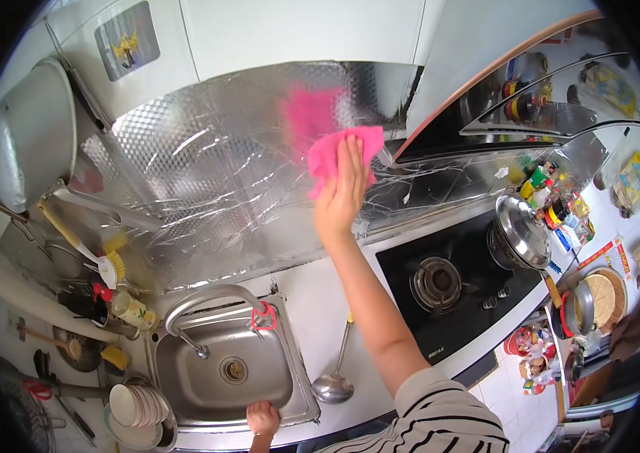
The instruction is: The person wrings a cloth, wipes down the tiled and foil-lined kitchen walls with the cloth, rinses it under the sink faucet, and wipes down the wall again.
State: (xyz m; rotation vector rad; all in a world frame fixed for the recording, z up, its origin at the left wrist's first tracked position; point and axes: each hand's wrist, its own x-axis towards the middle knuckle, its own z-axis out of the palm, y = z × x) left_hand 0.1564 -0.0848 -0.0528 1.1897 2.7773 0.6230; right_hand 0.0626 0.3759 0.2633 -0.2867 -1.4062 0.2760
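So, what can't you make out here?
All in the head view:
Foil behind the cloth: covered by cloth and right hand.
Inside of the pot: hidden by its lid.
Left forearm: mostly cut off by the bottom edge.
Bottle labels: too small.

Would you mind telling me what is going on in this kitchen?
Someone is holding a pink cloth up to the shiny wall covering with the right hand, while the left hand rests at the sink's front edge. A ladle lies on the counter, between sink and stove.
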